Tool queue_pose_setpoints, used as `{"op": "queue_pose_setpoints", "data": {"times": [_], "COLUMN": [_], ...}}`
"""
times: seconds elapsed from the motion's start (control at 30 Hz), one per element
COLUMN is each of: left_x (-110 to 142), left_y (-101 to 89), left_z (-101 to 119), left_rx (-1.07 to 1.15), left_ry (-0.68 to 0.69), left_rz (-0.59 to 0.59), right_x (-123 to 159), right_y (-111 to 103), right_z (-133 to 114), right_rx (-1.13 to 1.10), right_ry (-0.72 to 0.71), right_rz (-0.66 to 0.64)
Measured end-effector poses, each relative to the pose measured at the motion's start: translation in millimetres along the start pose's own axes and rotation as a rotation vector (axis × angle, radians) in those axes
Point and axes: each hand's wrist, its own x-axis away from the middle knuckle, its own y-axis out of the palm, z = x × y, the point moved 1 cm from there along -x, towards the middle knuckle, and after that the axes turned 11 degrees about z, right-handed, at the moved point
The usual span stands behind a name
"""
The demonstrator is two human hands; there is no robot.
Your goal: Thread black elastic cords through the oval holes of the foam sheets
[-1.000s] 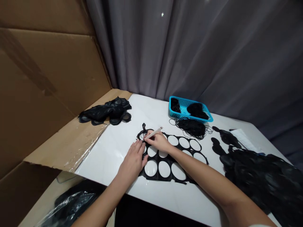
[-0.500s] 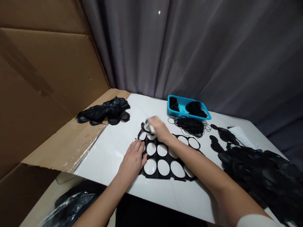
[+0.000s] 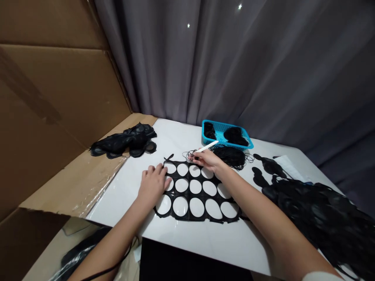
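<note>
A black sheet (image 3: 195, 194) punched with rows of round holes lies flat on the white table (image 3: 222, 242). My left hand (image 3: 152, 184) rests on its left edge, fingers spread and pressing it down. My right hand (image 3: 206, 160) is at the sheet's far edge, closed on a thin white stick tool (image 3: 207, 146) that points toward the blue basket. A thin black ring (image 3: 190, 155) hangs at the fingertips, lifted off the sheet.
A blue basket (image 3: 226, 134) with black pieces stands at the back, a tangle of thin black rings (image 3: 233, 155) in front of it. A large heap of black sheets (image 3: 316, 210) fills the right side. Black scraps (image 3: 124, 141) lie on cardboard at left. A grey curtain hangs behind.
My right hand moved from the sheet's top-left corner to its far edge, pulling a thin black ring away. My left hand slid a little left along the sheet.
</note>
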Motion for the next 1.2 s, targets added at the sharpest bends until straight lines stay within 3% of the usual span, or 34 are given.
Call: {"op": "queue_pose_setpoints", "data": {"times": [0.17, 0.27, 0.4, 0.57, 0.67, 0.77, 0.87, 1.0, 1.1, 1.2], "left_x": [13, 31, 53, 62, 60, 58, 59, 63, 66, 67], "left_y": [-14.9, -16.4, -5.5, 4.9, 1.9, -5.8, -12.6, -11.5, -5.1, -0.6], "left_z": [4, 21, 34, 21, 14, 20, 40, 66, 73, 73], "left_rx": [-0.035, 0.114, 0.310, 0.282, 0.259, 0.277, 0.342, 0.426, 0.422, 0.411], "left_ry": [-0.051, 0.034, 0.141, 0.170, 0.167, 0.153, 0.194, 0.259, 0.257, 0.249], "left_rz": [0.057, 0.065, 0.008, 0.010, 0.001, 0.037, 0.061, 0.010, 0.004, 0.012], "right_x": [21, 28, 40, 53, 60, 67, 76, 95, 109, 116], "right_y": [-11, -19, -24, -29, -35, -42, -44, -35, -27, -24], "right_z": [12, 15, 14, 13, 10, 6, 10, 26, 35, 36], "right_rx": [-0.148, -0.210, -0.323, -0.424, -0.528, -0.592, -0.442, 0.044, 0.276, 0.350], "right_ry": [0.083, 0.094, 0.190, 0.227, 0.281, 0.283, 0.140, -0.046, -0.176, -0.244], "right_rz": [-0.004, 0.022, -0.040, -0.083, -0.091, -0.086, -0.057, -0.098, -0.131, -0.147]}}
